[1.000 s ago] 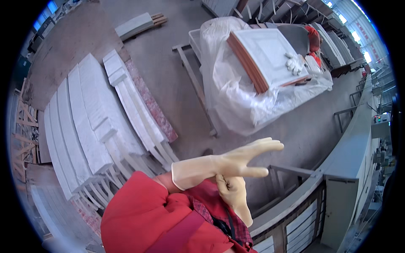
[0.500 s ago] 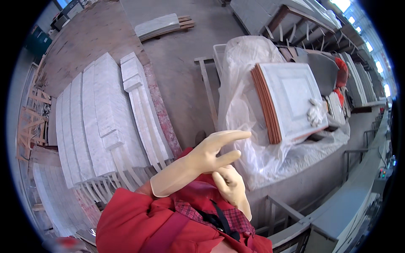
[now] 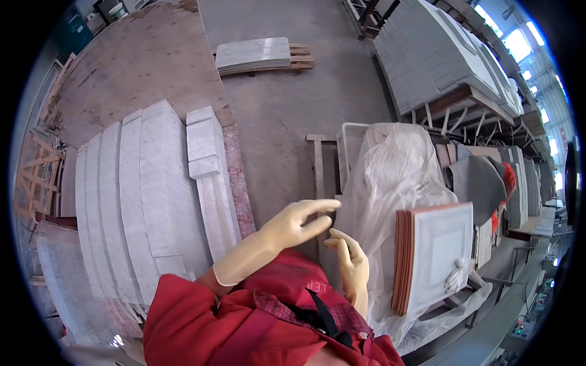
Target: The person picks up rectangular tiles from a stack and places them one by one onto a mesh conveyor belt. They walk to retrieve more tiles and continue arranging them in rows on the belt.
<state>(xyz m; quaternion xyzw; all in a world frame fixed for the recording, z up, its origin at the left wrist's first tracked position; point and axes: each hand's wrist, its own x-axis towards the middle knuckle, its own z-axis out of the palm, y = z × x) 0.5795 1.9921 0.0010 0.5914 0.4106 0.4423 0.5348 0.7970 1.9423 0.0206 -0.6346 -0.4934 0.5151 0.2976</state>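
Note:
Both my hands wear pale yellow rubber gloves. In front of my red apron [image 3: 284, 274], my left hand [image 3: 290, 227] points to the right with fingers stretched out and nothing held in them. Close below its fingertips is my right hand [image 3: 354, 265], raised with its fingers loosely bent and apart. Nothing shows in its grip, and I see a small gap between the two hands. To the right of them, a stack of pale panels with reddish-brown edges [image 3: 436, 253] lies on clear plastic sheeting [image 3: 390, 158]. A crumpled white glove [image 3: 458, 276] rests on the top panel.
Long white-grey stone blocks [image 3: 152, 189] stand in rows at my left. Beyond, a low stack of slabs [image 3: 253, 53] sits on timber on the floor. Large slabs [image 3: 421, 61] lean on a rack at the far right. A metal frame [image 3: 318, 177] stands beside the plastic.
My hands have separated: the right was tucked under the left and now stands beside it. My view has shifted, so the panel stack appears lower and farther right.

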